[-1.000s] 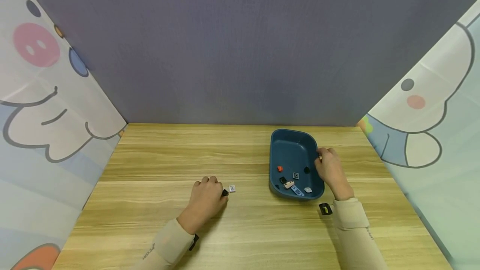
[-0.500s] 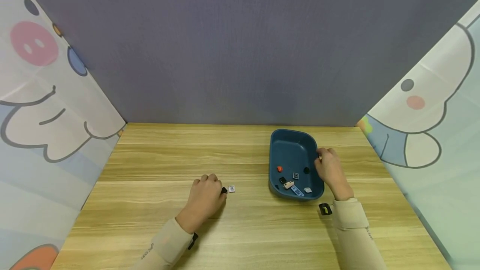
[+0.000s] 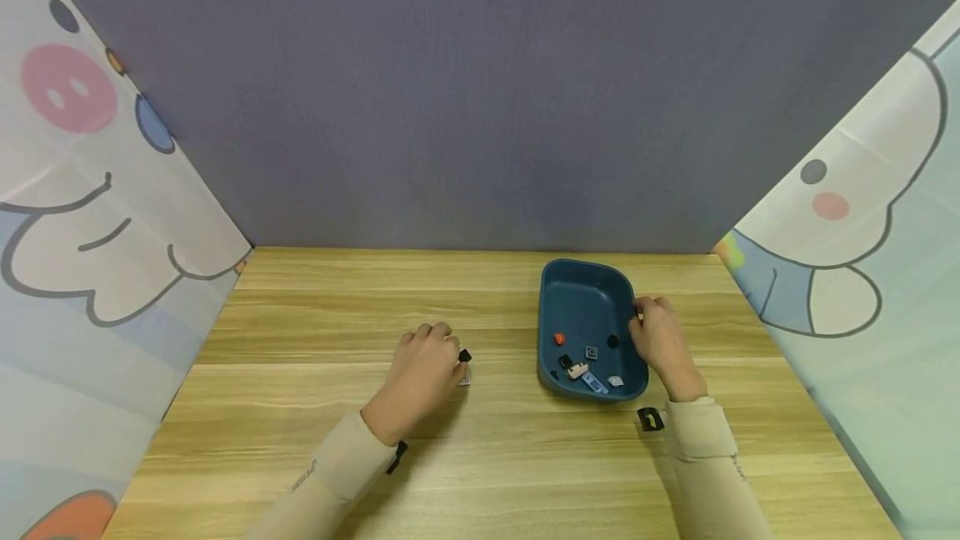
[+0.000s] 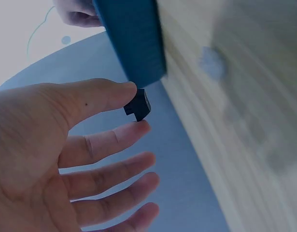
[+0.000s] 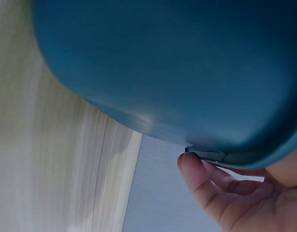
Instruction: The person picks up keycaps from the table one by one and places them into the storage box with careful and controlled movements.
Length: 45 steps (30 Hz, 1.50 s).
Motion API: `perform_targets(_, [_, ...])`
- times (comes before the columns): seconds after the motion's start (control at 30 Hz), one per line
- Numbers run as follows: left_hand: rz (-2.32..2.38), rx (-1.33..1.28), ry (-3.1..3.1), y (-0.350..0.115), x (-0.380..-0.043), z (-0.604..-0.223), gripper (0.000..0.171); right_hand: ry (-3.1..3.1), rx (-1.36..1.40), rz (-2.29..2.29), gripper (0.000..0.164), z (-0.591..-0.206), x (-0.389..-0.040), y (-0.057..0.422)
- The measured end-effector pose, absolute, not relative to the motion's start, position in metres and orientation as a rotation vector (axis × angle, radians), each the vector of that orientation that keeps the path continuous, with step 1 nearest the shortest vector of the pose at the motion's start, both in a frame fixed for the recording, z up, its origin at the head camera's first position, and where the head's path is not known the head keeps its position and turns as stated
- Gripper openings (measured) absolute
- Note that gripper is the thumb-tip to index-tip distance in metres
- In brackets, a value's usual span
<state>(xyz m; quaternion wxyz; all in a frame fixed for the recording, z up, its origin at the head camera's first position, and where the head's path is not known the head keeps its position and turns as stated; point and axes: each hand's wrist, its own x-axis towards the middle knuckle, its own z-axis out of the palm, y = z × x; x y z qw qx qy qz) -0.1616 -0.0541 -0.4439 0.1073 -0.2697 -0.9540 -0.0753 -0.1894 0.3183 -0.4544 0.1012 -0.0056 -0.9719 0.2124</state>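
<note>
A small black block, probably a toy brick (image 4: pixel 137 104), is pinched between the thumb and index finger of my left hand (image 3: pixel 422 373). In the left wrist view it is off the wood surface, and the other fingers are spread apart. Just under this hand lies a small white square piece (image 3: pixel 466 378), partly covered; it shows blurred in the left wrist view. My right hand (image 3: pixel 660 344) grips the right rim of a dark blue plastic bin (image 3: pixel 585 298), thumb and fingers at the edge in the right wrist view. The bin stands on the table.
Inside the bin lie several small pieces: a red one (image 3: pixel 559 339), a grey square (image 3: pixel 592 352), a light blue one (image 3: pixel 594 382), a beige one (image 3: pixel 577 370) and a white one (image 3: pixel 616 382). A grey wall (image 3: pixel 480 107) rises behind the wooden table (image 3: pixel 337 298).
My left hand has moved forward and slightly right, carrying the black brick up from beside the white square to above it. The right hand and the bin have stayed put.
</note>
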Motion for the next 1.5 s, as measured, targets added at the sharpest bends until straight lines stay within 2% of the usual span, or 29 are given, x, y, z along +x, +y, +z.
perform_targets(0.5, [-0.234, -0.946, -2.779, 0.005, -0.184, -0.412, 0.02, -2.861, -0.013, 0.619, 0.031, -0.455, -0.19, 0.319])
perform_targets(0.9, [-0.226, -1.081, -2.807, 0.044, -0.191, -0.413, 0.021, -2.882, -0.034, 0.639, 0.032, -0.455, -0.19, 0.318])
perform_targets(1.5, [-0.178, -1.096, -2.742, 0.054, -0.19, -0.415, 0.025, -2.866, -0.024, 0.646, 0.031, -0.456, -0.189, 0.318])
